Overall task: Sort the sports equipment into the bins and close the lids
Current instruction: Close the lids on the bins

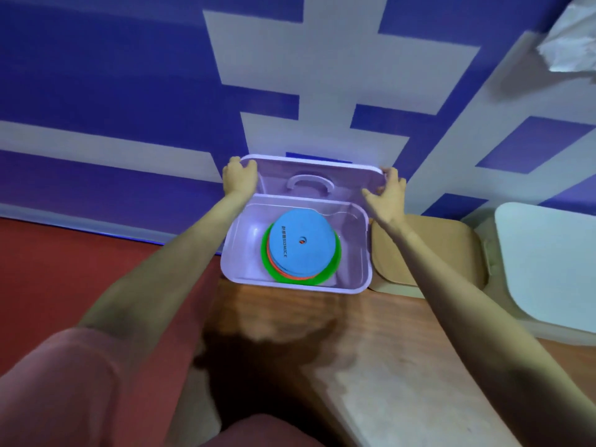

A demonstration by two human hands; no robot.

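The word "SONICE" runs in dark capital letters across the top blue disc (302,243), which lies on a stack of orange and green discs inside the open purple bin (361,253). A few smaller characters sit before the word (too blurred to read). No other lettering, number or label is legible anywhere else in view.

wooden table (371,350) | red floor (48,269) | blue-white wall (129,91) | crumpled white sheet (567,40) top right
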